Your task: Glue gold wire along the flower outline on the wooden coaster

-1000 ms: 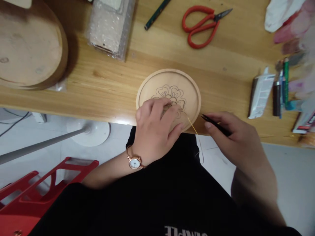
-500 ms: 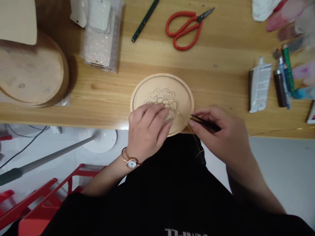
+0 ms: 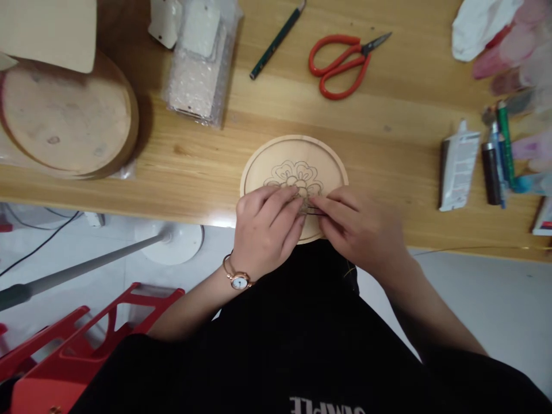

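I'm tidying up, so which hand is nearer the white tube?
Right. The right hand is left of the white tube; the left hand, touching the round wooden plate, is farther left.

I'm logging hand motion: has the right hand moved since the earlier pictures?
Yes: against the white tube, the right hand has moved left, in over the round wooden tray.

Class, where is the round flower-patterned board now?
In the head view, the board is central, at the table edge, partly under the left hand and right hand, with scissors beyond, to the right.
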A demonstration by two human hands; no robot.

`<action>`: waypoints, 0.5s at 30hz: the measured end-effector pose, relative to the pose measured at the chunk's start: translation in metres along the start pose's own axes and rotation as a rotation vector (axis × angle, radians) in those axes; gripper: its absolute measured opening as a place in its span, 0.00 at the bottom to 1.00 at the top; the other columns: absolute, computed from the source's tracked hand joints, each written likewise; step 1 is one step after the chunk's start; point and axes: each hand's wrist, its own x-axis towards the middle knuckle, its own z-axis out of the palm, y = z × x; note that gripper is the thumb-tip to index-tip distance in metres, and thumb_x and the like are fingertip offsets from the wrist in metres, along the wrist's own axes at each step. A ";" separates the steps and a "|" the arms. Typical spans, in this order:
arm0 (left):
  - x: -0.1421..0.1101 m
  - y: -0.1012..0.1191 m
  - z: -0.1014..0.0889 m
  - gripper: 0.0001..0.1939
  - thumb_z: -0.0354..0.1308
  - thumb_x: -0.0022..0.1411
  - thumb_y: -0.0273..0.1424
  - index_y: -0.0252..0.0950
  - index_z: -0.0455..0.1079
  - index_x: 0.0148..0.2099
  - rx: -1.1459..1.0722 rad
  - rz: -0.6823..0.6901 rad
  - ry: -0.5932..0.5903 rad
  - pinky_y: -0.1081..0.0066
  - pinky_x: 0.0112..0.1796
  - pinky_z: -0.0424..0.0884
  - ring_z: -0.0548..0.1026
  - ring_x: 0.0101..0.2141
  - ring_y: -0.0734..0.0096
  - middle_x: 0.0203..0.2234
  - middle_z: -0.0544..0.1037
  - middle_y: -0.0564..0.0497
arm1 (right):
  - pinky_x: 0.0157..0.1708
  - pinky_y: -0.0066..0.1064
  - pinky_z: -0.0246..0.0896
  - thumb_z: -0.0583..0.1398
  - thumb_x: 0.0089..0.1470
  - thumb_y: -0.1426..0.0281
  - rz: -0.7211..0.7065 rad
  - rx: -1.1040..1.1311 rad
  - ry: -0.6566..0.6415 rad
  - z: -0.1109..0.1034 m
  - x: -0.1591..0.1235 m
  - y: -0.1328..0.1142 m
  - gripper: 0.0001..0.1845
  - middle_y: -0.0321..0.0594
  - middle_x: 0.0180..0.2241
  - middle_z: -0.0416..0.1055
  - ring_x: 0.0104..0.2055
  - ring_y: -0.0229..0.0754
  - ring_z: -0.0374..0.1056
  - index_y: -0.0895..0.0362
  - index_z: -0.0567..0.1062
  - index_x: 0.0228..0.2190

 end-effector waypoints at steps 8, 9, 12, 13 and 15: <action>-0.001 0.000 0.001 0.11 0.58 0.62 0.28 0.31 0.72 0.47 0.016 0.007 0.026 0.58 0.45 0.69 0.70 0.46 0.58 0.45 0.78 0.46 | 0.21 0.29 0.53 0.57 0.58 0.72 -0.019 0.001 -0.041 -0.003 0.002 -0.001 0.11 0.36 0.33 0.76 0.30 0.36 0.70 0.58 0.78 0.40; -0.001 0.000 0.002 0.11 0.58 0.62 0.28 0.31 0.72 0.47 0.021 0.006 0.032 0.58 0.45 0.68 0.70 0.46 0.58 0.45 0.79 0.46 | 0.22 0.29 0.53 0.57 0.58 0.72 -0.019 0.007 -0.052 -0.003 0.003 0.000 0.11 0.36 0.33 0.76 0.30 0.36 0.70 0.58 0.78 0.40; 0.000 0.001 0.002 0.11 0.58 0.62 0.27 0.31 0.72 0.46 0.033 0.004 0.049 0.59 0.45 0.68 0.70 0.46 0.59 0.44 0.79 0.47 | 0.22 0.29 0.55 0.57 0.57 0.72 -0.016 0.038 -0.085 -0.004 0.004 0.002 0.12 0.37 0.34 0.76 0.31 0.36 0.71 0.58 0.78 0.41; 0.000 0.001 0.002 0.10 0.58 0.62 0.27 0.32 0.72 0.46 0.038 0.004 0.054 0.59 0.45 0.68 0.70 0.45 0.59 0.44 0.79 0.47 | 0.23 0.28 0.55 0.57 0.57 0.73 -0.015 0.050 -0.093 -0.004 0.004 0.003 0.12 0.37 0.34 0.76 0.31 0.36 0.71 0.58 0.78 0.41; 0.000 0.001 0.003 0.10 0.58 0.62 0.28 0.32 0.72 0.46 0.045 0.007 0.064 0.60 0.45 0.67 0.71 0.45 0.60 0.44 0.79 0.47 | 0.24 0.28 0.57 0.57 0.57 0.73 -0.018 0.072 -0.103 -0.005 0.005 0.005 0.12 0.37 0.34 0.76 0.32 0.36 0.71 0.58 0.78 0.41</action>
